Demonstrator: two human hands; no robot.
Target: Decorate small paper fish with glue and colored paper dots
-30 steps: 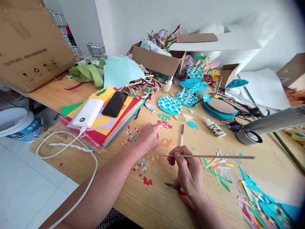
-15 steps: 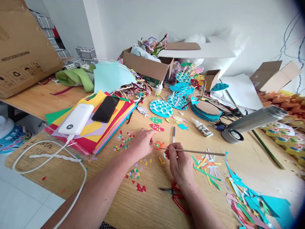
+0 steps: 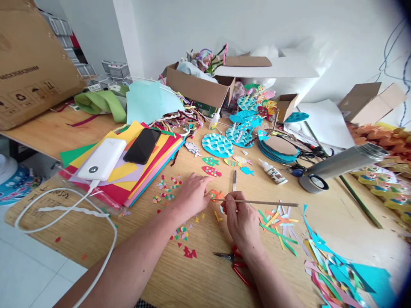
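Note:
My right hand is closed on a thin brown stick, whose left tip touches a small orange paper fish. At the fish's left edge, my left hand has its fingertips bent down on the paper or table; what they grip, if anything, is too small to make out. Just behind lie a red dotted fish, a green fish and a striped yellow one. Red-handled scissors rest beside my right wrist. Paper dots and triangles are scattered near my left forearm.
Coloured paper sheets bear a white power bank and a black phone. A glue bottle, pen, metal flask and paper strips lie to the right. Blue wavy ovals sit behind.
The stick's far end has shifted slightly left and down in my right hand. My left hand has barely moved, staying beside the orange fish.

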